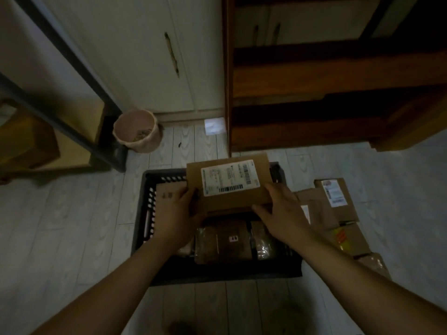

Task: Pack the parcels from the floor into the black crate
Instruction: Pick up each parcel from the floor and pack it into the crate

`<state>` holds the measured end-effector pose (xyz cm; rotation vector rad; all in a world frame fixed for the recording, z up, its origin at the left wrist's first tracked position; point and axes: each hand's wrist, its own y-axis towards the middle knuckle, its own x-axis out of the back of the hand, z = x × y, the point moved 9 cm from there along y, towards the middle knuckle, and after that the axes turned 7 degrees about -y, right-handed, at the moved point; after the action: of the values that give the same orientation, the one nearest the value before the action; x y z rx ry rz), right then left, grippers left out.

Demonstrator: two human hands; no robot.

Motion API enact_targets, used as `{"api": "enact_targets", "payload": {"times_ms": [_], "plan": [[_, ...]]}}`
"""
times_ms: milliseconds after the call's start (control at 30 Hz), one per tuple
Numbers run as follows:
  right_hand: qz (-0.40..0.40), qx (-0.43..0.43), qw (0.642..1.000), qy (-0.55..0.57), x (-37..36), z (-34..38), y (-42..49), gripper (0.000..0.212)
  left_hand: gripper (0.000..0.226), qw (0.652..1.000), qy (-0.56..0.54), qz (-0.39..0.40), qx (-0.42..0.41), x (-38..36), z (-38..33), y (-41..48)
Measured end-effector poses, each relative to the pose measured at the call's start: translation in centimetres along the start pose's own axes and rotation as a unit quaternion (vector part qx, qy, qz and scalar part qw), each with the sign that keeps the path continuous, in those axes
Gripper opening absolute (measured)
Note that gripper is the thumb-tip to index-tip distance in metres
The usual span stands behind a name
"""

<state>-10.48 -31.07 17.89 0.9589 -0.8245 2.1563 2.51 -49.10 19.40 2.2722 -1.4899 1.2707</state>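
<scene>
I hold a flat brown cardboard parcel (261, 172) with a white shipping label over the far half of the black crate (145, 213). My left hand (176, 218) grips its near-left edge and my right hand (283, 213) grips its near-right corner. Inside the crate lie a tape-wrapped brown parcel (225, 240), another wrapped one (262, 240) to its right, and a flat box (167, 194) at the far left. Several more cardboard parcels (336, 201) are stacked on the floor right of the crate.
A pink waste bin (136, 129) stands on the floor beyond the crate to the left, beside a dark metal frame leg (113, 151). A wooden shelf unit (314, 93) rises straight ahead on the right, next to white cupboard doors (145, 56). Pale floorboards (60, 226) surround the crate.
</scene>
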Motion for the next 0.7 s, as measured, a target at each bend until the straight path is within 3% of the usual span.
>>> {"api": "enact_targets", "payload": {"times_ms": [267,433,700], "plan": [[0.016,0.048,0.994,-0.098,-13.2,-8.5,8.0,0.054,0.045,0.997,0.077,0.006,-0.01,-11.4,10.2,8.0],[0.048,0.041,0.985,-0.162,-16.2,-10.6,11.3,0.057,0.054,0.993,0.119,-0.002,-0.002,-14.5,12.2,10.7],[0.077,0.028,0.979,-0.188,-18.3,-11.5,11.0,0.074,0.062,0.975,0.214,0.059,0.003,-17.1,12.8,12.1]]}}
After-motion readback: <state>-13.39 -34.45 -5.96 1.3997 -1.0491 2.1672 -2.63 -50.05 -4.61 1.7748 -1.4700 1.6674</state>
